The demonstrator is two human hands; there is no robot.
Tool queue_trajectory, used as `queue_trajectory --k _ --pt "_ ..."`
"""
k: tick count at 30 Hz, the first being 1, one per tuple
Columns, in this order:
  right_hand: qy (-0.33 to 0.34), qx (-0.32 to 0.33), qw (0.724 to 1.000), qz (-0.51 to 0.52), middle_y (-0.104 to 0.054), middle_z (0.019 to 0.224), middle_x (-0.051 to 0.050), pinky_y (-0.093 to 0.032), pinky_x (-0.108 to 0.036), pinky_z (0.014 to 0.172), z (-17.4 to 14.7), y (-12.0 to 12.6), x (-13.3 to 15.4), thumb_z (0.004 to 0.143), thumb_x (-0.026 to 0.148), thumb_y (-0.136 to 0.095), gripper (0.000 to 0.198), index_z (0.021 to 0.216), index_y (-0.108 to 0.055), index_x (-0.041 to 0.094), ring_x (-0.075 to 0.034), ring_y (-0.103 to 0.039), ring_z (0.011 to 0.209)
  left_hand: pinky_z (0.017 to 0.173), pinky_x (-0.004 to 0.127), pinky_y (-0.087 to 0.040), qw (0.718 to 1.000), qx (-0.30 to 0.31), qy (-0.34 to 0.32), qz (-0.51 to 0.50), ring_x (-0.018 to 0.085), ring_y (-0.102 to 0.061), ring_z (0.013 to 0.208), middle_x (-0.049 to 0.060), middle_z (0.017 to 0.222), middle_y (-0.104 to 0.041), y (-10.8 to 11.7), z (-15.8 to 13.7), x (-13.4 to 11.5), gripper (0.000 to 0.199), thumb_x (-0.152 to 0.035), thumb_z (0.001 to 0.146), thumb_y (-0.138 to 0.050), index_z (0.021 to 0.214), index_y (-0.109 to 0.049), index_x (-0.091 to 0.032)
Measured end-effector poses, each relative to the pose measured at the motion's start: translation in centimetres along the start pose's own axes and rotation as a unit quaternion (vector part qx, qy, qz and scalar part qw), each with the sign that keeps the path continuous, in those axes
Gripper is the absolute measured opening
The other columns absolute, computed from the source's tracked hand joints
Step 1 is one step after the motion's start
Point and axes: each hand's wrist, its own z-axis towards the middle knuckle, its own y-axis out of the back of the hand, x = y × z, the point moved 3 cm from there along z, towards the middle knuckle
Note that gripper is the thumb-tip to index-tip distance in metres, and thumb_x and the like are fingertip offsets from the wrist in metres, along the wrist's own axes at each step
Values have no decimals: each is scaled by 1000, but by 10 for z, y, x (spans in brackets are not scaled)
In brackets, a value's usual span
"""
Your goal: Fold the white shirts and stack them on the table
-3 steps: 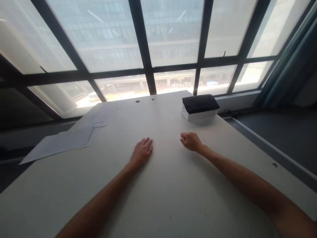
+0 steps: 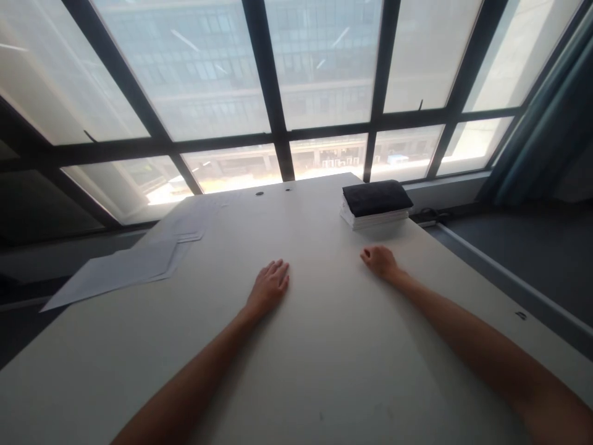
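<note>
My left hand (image 2: 269, 285) lies palm down on the white table (image 2: 296, 346), its fingers stretched out and slightly apart, holding nothing. To its right, my right hand (image 2: 380, 261) is curled into a fist with the thumb side turned inward, and no object shows in it. Whether the fist touches the tabletop or hovers just over it, I cannot tell. Just beyond the fist is a stack of white paper or booklets (image 2: 375, 220), with a folded black cloth-like item (image 2: 377, 198) on top.
Several loose white sheets (image 2: 125, 269) overlap along the table's left side, one corner sticking out past the edge. Large dark-framed windows (image 2: 278, 133) stand behind the table. A blue-grey curtain (image 2: 528, 154) hangs at the right, and a dark cable (image 2: 433, 214) lies beyond the right edge.
My right fist has moved to the right, away from my left hand and nearer the stack's front. My left hand stays in place on the table; the view has shifted slightly.
</note>
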Motion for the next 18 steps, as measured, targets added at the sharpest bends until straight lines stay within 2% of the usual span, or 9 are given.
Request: queue_trajectory --k 2,3,4,6,8,11,13,16,18 --pt "-43 -27 999 2 -73 85 -13 -38 -29 70 17 1 -43 94 29 -44 30 84 -71 18 -23 -64 79 121 45 -27 1000 -2 0 -7 26 -37 146 12 156 -45 -2 10 -5 49 -35 101 -39 145 -52 -17" --pt "-98 -70 992 34 -73 89 -13 -39 -30 72 25 5 -65 93 28 -44 30 91 -72 18 -24 -64 81 121 45 -27 1000 -3 1 -10 26 -36 146 12 156 -45 -4 17 -9 49 -35 101 -39 145 -51 -17" --pt "-154 -112 979 76 -73 93 -14 -41 -30 74 32 8 -86 91 26 -45 28 99 -71 17 -25 -64 84 121 44 -27 1000 -4 2 -12 26 -36 146 13 156 -45 -6 27 -14 49 -35 101 -39 145 -50 -16" --pt "-257 -199 932 160 -73 98 -16 -43 -32 78 46 13 -120 86 18 -45 35 111 -69 14 -26 -65 89 121 43 -26 1000 -5 0 -18 26 -37 146 15 155 -45 -11 50 -28 50 -36 102 -41 145 -49 -15" --pt "-302 -241 903 185 -71 107 -22 -44 -35 83 60 16 -144 84 14 -39 44 120 -65 7 -29 -64 95 120 43 -26 1000 -2 -3 -27 27 -38 145 17 154 -45 -18 80 -48 52 -38 102 -42 146 -47 -12" --pt "-307 -269 891 196 -67 118 -27 -43 -37 90 80 19 -164 85 14 -35 50 125 -62 2 -30 -62 106 121 47 -22 999 5 -2 -48 31 -35 147 19 156 -43 -33 126 -85 58 -43 102 -42 149 -42 -10" --pt "-298 -282 888 209 -66 122 -26 -42 -36 93 92 20 -173 87 17 -34 50 125 -62 2 -29 -61 110 121 49 -21 998 -3 3 -67 32 -34 147 21 156 -42 -43 153 -110 67 -47 101 -43 154 -32 -8" --pt "-282 -293 885 227 -67 120 -25 -43 -37 94 107 17 -184 95 26 -28 52 127 -62 4 -29 -62 110 119 48 -21 995 -15 -3 -103 33 -36 146 25 154 -43 -55 186 -146 83 -50 98 -48 159 -15 -4" --pt "-267 -297 884 245 -69 117 -24 -43 -37 93 116 14 -191 100 35 -20 58 127 -62 5 -28 -63 108 119 47 -21 993 -16 -6 -121 32 -37 145 25 153 -44 -61 203 -164 85 -51 97 -51 159 -15 -5"
